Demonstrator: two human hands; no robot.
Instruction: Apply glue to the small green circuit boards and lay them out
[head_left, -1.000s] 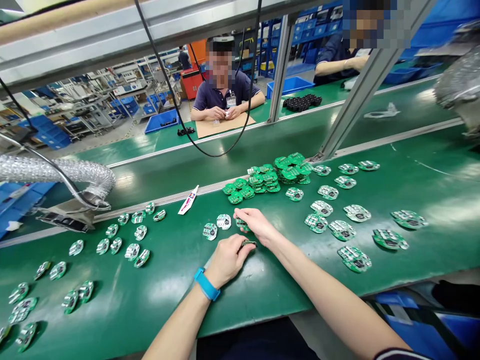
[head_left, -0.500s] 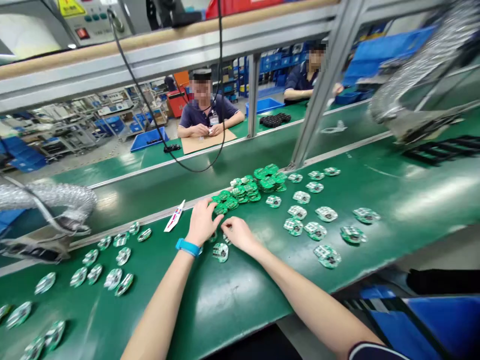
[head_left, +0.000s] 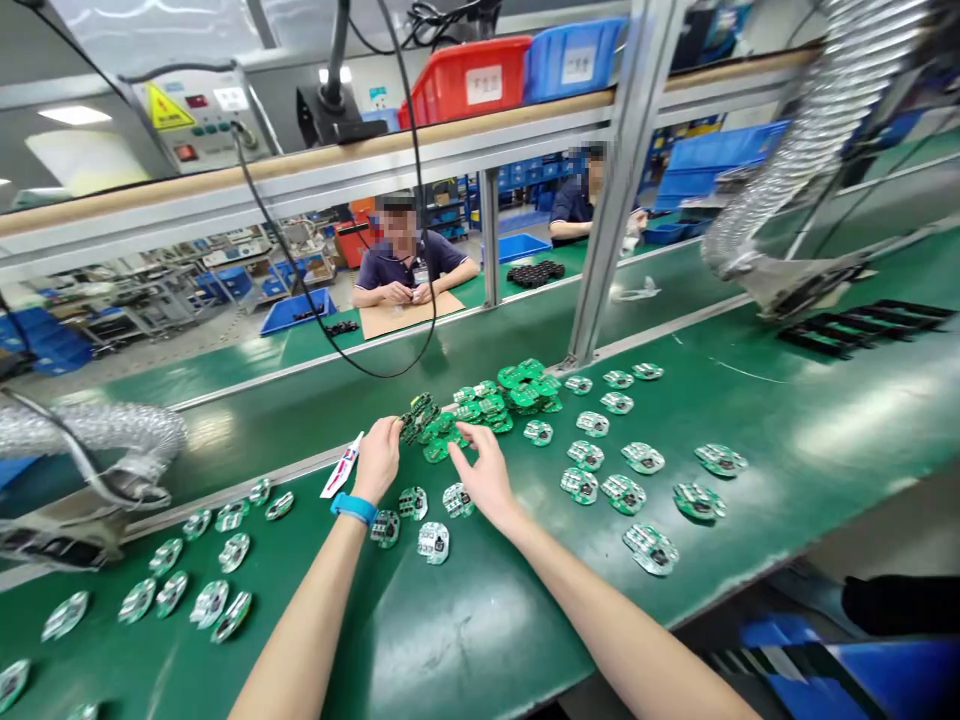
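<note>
My left hand (head_left: 379,457), with a blue wristband (head_left: 352,507), grips a small stack of round green circuit boards (head_left: 417,415) lifted at the near end of a pile of boards (head_left: 517,388). My right hand (head_left: 484,475) reaches beside it, fingers spread, its fingertips touching boards at the pile's edge (head_left: 442,440). Several single round boards (head_left: 433,541) lie on the green belt (head_left: 465,620) just below both hands.
More boards lie scattered at the left (head_left: 210,600) and right (head_left: 649,547) of the belt. A white tube (head_left: 341,466) lies by my left hand. Flexible ducts hang at left (head_left: 90,430) and right (head_left: 795,150). A metal post (head_left: 607,220) stands behind the pile. People sit working across the line.
The view has tilted up. My left hand has closed on a stack of boards at the pile and lifted it. My right hand has moved up to the pile's edge.
</note>
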